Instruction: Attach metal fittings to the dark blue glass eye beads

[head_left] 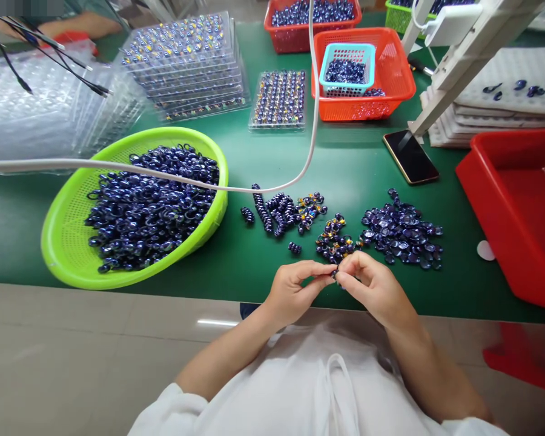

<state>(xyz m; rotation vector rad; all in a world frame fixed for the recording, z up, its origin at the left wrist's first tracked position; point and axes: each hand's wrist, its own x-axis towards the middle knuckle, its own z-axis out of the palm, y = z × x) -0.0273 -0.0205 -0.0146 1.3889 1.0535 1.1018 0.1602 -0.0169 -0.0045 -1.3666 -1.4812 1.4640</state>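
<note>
My left hand [295,287] and my right hand [375,284] meet at the table's front edge, fingers of both pinched on one small dark shiny piece [334,274]. Most of that piece is hidden by the fingertips. Just beyond them lies a small heap of dark pieces with amber parts [333,239]. To the right spreads a pile of flat, dark blue oval pieces [402,230]. Left of centre are rows of stacked dark ring-like pieces [277,212], with another amber-and-dark cluster [309,212] beside them.
A lime-green basket [54,242] full of dark rings stands left. Behind are stacked clear trays [200,79], a smaller filled tray [279,100] and an orange basket [404,79]. A phone [411,156], a red bin [504,200] and a white cable [315,91] are also around.
</note>
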